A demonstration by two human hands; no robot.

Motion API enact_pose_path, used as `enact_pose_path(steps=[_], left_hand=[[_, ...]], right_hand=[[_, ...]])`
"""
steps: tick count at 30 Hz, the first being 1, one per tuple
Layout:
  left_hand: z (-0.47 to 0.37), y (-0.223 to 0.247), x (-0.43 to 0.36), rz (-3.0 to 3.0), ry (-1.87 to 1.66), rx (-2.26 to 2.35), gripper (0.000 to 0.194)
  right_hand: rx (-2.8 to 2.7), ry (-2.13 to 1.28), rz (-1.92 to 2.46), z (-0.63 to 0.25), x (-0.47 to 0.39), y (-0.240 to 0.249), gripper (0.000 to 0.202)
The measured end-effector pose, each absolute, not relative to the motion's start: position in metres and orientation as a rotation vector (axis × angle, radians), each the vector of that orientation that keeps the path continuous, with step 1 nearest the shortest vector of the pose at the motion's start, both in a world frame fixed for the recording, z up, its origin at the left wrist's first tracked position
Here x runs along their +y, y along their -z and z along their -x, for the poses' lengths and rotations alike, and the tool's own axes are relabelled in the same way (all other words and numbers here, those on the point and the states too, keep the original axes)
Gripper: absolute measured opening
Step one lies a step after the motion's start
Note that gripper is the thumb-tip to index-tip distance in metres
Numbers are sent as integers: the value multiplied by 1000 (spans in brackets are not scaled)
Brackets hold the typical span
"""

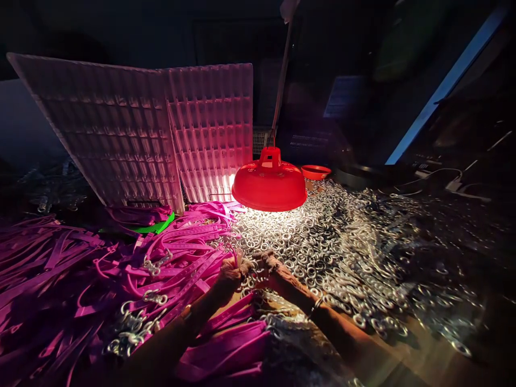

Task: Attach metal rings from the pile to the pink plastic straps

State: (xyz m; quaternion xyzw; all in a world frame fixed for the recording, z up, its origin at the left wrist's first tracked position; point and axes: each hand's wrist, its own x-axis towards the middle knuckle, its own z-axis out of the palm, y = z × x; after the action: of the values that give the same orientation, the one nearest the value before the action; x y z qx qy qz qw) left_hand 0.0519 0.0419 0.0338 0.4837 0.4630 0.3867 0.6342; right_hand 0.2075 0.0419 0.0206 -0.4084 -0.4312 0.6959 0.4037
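My left hand point(234, 269) is at the middle, at the right edge of a heap of magenta straps point(193, 263), with its fingers closed on something small that I cannot make out. Close beside it, my right hand point(271, 267) has its fingers bent together towards the left hand; what it pinches is too small to tell. Both hands are over the near edge of a large pile of silvery metal rings point(322, 236). More magenta straps point(229, 344) lie below the hands, between my forearms.
A red lamp point(269, 185) hangs low just beyond the hands. Two ribbed panels point(209, 129) stand upright behind the straps. A red dish point(316, 172) sits behind the rings, and a green object point(159, 223) lies at the left. Small metal clasps point(131, 330) rest on straps.
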Motion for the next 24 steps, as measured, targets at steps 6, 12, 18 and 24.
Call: enact_pose_path(steps=[6, 12, 18, 24], left_hand=[[-47, -46, 40, -1302, -923, 1064, 30], [-38, -45, 37, -1305, -871, 1042, 31], [-27, -30, 33, -1067, -716, 1045, 27], [-17, -16, 23, -913, -482, 1048, 33]], right_hand=[[-887, -2059, 789, -198, 33, -12, 30], [-946, -1860, 953, -195, 36, -11, 36], [-1665, -987, 1050, -188, 24, -22, 28], [-1825, -483, 983, -190, 31, -34, 19]])
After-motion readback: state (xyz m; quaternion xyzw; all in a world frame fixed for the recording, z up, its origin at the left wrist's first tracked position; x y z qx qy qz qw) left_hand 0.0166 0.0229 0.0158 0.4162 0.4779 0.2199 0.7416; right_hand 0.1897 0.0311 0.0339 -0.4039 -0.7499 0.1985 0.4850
